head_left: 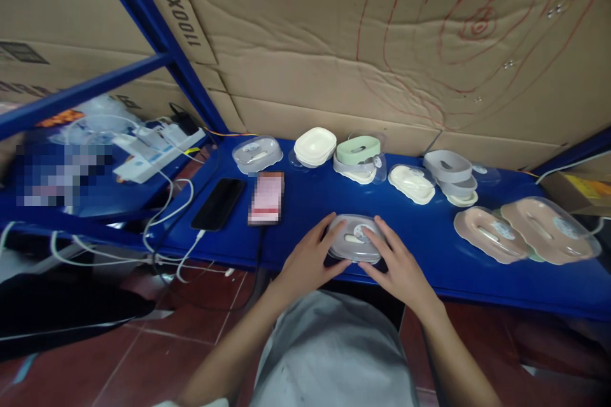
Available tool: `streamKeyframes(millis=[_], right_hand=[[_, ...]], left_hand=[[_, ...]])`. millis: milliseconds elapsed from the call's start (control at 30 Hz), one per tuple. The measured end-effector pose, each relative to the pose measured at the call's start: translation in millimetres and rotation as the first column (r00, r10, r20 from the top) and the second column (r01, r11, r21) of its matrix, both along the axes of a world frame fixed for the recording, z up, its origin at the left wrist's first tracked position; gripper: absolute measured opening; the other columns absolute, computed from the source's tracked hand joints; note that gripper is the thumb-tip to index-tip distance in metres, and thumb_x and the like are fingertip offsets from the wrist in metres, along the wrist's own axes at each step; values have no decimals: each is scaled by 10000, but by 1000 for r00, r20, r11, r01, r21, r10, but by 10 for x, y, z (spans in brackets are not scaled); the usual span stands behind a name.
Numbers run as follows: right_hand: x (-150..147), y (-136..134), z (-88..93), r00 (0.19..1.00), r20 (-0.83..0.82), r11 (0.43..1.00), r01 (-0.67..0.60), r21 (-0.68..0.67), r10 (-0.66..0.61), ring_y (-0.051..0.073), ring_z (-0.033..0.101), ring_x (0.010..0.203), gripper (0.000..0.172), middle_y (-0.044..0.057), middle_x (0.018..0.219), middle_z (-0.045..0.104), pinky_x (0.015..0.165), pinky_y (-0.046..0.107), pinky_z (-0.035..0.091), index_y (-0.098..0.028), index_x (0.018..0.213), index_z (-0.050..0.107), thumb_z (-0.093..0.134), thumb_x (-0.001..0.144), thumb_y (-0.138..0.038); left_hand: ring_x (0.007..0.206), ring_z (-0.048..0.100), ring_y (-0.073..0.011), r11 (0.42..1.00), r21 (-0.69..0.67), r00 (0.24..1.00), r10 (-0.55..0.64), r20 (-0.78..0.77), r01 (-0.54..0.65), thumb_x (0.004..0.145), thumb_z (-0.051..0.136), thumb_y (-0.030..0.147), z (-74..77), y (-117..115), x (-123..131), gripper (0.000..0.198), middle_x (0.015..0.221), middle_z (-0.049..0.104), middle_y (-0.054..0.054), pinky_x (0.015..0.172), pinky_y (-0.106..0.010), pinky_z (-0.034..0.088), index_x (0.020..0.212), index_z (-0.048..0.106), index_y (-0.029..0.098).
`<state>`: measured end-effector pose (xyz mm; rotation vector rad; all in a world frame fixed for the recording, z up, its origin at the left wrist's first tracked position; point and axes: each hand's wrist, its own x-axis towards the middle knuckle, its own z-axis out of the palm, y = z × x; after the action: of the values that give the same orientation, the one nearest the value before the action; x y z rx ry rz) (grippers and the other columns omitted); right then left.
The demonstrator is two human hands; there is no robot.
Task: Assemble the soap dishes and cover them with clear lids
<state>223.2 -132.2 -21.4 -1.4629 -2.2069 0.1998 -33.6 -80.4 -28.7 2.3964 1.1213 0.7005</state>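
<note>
A grey oval case with a clear lid (354,238) lies near the front edge of the blue shelf (310,210). My left hand (308,261) grips its left side, thumb on the front rim. My right hand (398,264) rests on its right side, fingers laid over the lid. Both hands press the case between them.
Along the back stand more cases: a clear-lidded grey one (258,154), a cream one (315,146), a green one (359,151), a white one (411,183), stacked grey ones (449,173), pink ones (525,229). Two phones (218,203) (266,198), cables and a power strip (153,146) lie left. Cardboard walls rise behind.
</note>
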Motion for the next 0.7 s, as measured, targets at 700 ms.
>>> streamKeyframes(millis=[700], right_hand=[[-7, -110, -13, 999, 49, 999, 12, 37, -14, 356, 402, 1562, 745, 112, 1758, 271, 1188, 569, 487, -374, 1692, 255, 615, 1043, -441]], left_hand=[[1437, 559, -385, 970, 241, 994, 3, -108, 23, 991, 640, 616, -100, -56, -12, 765, 1647, 454, -216, 1169, -548, 473, 1619, 421, 238]])
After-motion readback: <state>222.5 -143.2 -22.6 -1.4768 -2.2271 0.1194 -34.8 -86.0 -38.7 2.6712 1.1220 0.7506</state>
